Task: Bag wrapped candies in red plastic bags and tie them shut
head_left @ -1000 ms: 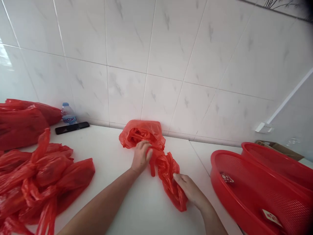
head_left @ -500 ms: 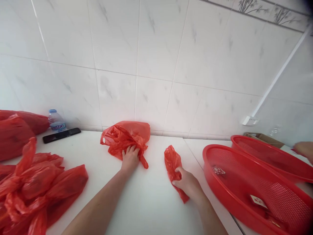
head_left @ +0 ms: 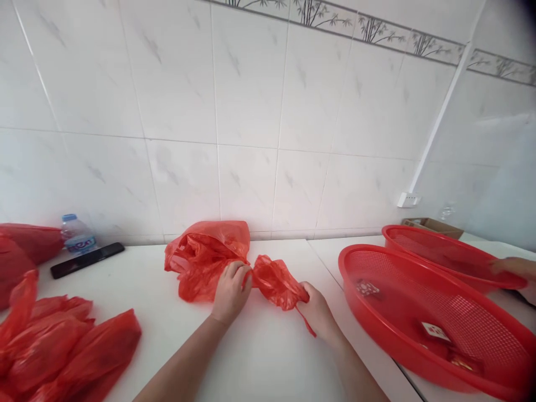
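Observation:
My left hand (head_left: 231,291) is closed, its fingers curled round a bit of red plastic at the near edge of a crumpled heap of red plastic bags (head_left: 211,240) by the wall. Stretched between my two hands is a smaller red plastic bag (head_left: 276,281), bunched and lifted slightly at its right end. My right hand (head_left: 317,311) pinches that end, and a thin red strip hangs below the fingers. Whether the smaller bag is joined to the heap behind my left fingers, I cannot tell.
Two red mesh baskets (head_left: 355,312) stand at the right, the nearer holding several small packets (head_left: 435,331). Another person's hand (head_left: 517,269) touches the farther one. At left lie filled red bags (head_left: 71,346), a black phone (head_left: 87,260) and a water bottle (head_left: 78,234).
My left hand has drawn right and nearer, gripping red plastic. My right hand has turned the smaller bag from upright to sideways, between both hands. The view has tilted up.

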The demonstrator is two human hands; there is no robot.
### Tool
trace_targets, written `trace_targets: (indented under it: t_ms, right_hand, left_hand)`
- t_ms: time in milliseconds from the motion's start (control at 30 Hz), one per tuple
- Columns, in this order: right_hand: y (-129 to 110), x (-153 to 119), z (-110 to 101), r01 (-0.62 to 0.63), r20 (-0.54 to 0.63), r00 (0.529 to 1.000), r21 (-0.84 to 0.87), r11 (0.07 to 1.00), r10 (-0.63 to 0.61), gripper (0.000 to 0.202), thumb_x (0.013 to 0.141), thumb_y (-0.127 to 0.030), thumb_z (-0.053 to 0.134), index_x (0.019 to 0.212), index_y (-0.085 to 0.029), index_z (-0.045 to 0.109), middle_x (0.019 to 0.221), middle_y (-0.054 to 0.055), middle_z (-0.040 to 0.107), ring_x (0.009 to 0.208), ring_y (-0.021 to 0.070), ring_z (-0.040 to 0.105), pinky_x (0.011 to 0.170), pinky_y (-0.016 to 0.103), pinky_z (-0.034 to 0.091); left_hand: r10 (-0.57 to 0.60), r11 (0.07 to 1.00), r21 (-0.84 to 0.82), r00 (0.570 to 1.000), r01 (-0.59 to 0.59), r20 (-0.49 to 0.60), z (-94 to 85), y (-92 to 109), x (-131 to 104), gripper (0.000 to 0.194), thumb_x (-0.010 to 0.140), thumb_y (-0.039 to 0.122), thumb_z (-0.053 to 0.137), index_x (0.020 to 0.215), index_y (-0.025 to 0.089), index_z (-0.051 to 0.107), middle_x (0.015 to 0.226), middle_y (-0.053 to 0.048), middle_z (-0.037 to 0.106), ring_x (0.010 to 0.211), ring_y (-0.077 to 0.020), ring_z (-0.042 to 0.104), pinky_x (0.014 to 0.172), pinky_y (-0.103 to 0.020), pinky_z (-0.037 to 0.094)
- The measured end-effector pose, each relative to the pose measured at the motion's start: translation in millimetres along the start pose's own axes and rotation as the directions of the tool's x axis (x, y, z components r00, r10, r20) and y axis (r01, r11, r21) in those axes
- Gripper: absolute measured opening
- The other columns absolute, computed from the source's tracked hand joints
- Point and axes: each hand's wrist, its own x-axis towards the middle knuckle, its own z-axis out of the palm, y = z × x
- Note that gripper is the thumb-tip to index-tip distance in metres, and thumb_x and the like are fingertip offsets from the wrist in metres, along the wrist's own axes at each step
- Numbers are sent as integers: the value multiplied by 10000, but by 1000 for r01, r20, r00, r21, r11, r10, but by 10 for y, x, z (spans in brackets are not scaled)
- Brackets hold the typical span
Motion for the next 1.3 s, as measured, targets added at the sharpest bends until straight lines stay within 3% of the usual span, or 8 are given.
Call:
trace_targets:
  t_ms: [133,267,500,667,867,1000,1100,1300]
  right_hand:
    - [-238,-87,41,66,53,996,187,980,-77,184,689,-135,420,802,-227,532,682,-46,543,577,111,476,547,219,373]
    - [-391,-156,24,-45,122,992,512,858,-21,139,687,-166,523,819,-209,535,666,-50,525,551,97,457,521,209,372]
    - [-250,-70,-26,-159,162,986,822,547,44,327,760,-449,656,955,-194,595,859,38,657,774,174,622,725,291,497]
    - [-254,-96,28,-86,106,994,790,607,3,306,804,-457,616,992,-215,613,880,31,663,815,182,623,743,292,489]
    - [-331,-151,82,-175,298,941,834,523,-160,335,830,-439,587,1061,-198,618,977,70,681,869,200,643,805,338,486]
    - [-111,-10,-32,-108,96,994,837,536,49,367,778,-475,622,1014,-194,626,995,77,686,896,204,645,773,314,504]
    - [120,115,-149,-101,-77,962,791,603,262,392,714,-509,641,960,-204,613,890,53,691,790,196,651,612,273,509]
    - [143,142,-180,-116,-162,946,642,758,282,443,730,-462,614,1070,-180,575,1045,104,651,942,264,626,750,373,518]
  left_hand:
    - [-20,988,-151,999,25,34,126,172,-76,327,900,343,445,1207,231,418,1171,-96,555,1033,-219,584,825,-373,508]
    - [-66,972,-218,992,88,105,280,45,-122,487,792,387,615,1208,223,424,1200,-106,560,1077,-254,583,818,-399,524]
    - [-156,946,-275,985,171,77,143,-49,-37,219,838,254,514,1048,232,575,1275,-91,522,1164,-313,478,991,-530,356]
    - [-182,846,-479,971,236,156,49,264,-56,350,851,417,522,1152,241,501,1146,-84,564,942,-233,587,809,-402,495]
    - [-139,596,-706,915,383,380,220,498,-146,407,684,375,720,1018,185,585,851,-37,661,717,-183,631,607,-280,518]
    - [-283,428,-776,884,464,372,273,376,-110,235,747,394,624,742,172,549,690,4,594,633,-141,587,596,-257,491]
    - [-437,307,-829,843,468,314,241,231,-44,239,753,403,583,748,198,461,751,26,558,657,-111,568,635,-247,492]
    - [-492,179,-863,803,472,337,209,253,-33,288,684,378,651,709,197,429,714,34,544,640,-106,551,665,-286,514]
